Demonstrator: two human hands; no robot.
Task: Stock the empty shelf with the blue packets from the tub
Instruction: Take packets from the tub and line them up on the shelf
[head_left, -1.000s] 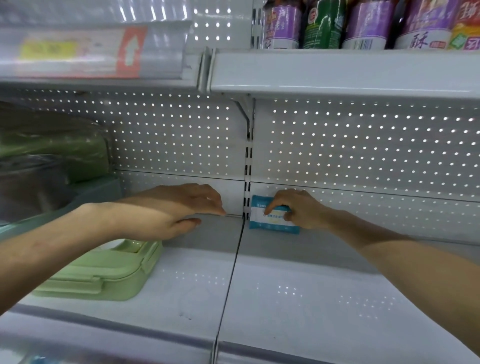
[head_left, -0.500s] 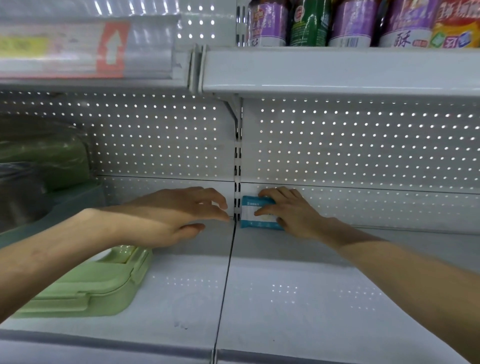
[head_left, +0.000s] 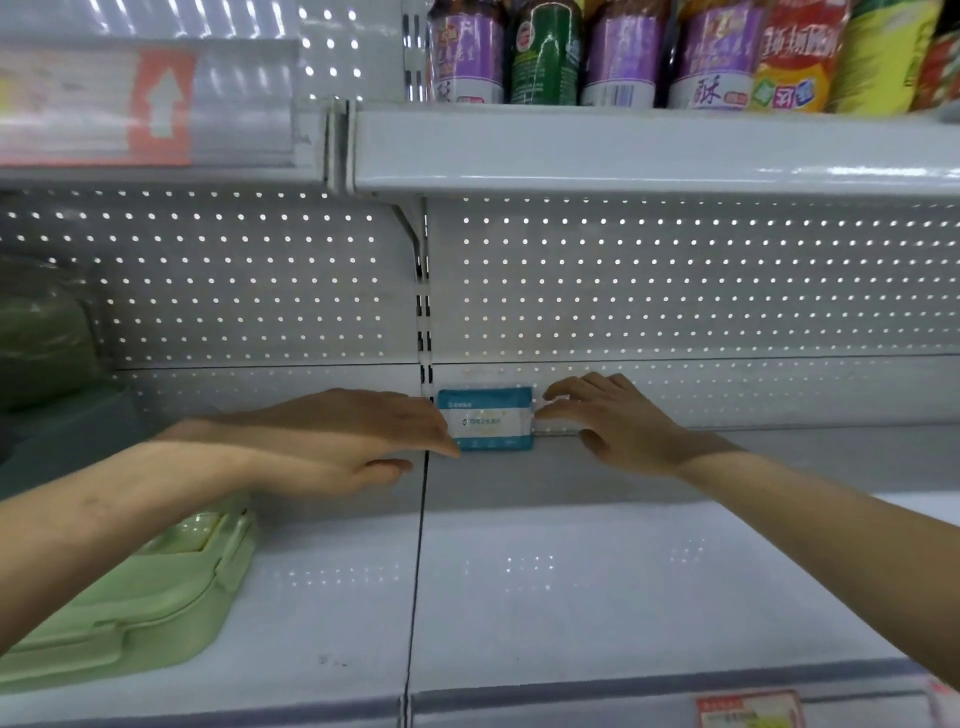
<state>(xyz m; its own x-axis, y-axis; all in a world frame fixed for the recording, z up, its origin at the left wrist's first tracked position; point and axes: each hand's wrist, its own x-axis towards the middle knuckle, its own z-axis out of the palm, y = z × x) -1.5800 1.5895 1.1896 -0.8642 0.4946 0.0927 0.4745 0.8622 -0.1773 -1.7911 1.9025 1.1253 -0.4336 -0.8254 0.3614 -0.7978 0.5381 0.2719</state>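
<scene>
Blue packet (head_left: 485, 418), a flat glossy rectangle with a white label, stands on edge at the back of the smooth white metal shelf (head_left: 571, 597) against the perforated panel (head_left: 675, 286), flanked by left hand (head_left: 358, 441) and right hand (head_left: 618, 426), whose straight, unclenched fingers touch its side edges.

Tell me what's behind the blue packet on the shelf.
Only the white perforated back panel shows behind the blue packet; the strip right behind it is covered by the packet itself.

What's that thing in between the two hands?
A blue packet, standing at the back of the shelf. The left hand is at its left edge, the right hand at its right. The head view shows it.
</scene>
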